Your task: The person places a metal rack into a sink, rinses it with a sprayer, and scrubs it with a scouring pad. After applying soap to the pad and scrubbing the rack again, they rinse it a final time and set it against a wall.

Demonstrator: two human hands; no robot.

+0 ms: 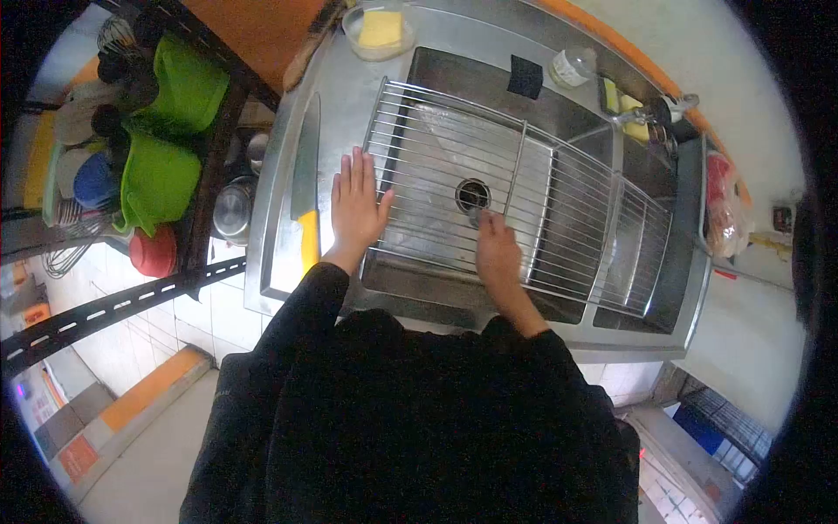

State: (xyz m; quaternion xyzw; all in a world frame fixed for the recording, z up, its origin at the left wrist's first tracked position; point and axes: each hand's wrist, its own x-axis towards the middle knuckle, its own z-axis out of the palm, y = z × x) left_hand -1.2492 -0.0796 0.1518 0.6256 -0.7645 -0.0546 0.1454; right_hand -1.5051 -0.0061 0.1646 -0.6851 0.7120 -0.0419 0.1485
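A wire rack [419, 229] lies across the stainless steel sink [559, 306], over the basin with the round drain [472, 196]. My left hand [356, 205] rests flat on the left end of the rack, fingers stretched out and thumb over the wires. Near the drain, my right hand [498, 251] is closed around a small greyish thing, perhaps a scouring pad, pressed against the rack wires; most of it is hidden by the fingers. To the left of my left hand, a large knife with a yellow handle [309, 240] lies on the sink's metal edge.
Behind the sink stand a tub [356, 45] with a yellow sponge [381, 29], a clear jar [573, 67] and a black cloth piece [525, 77]. Green baskets [160, 179] fill a dark shelf at left. A grey bin [692, 188] and plastic bag [726, 210] are at right.
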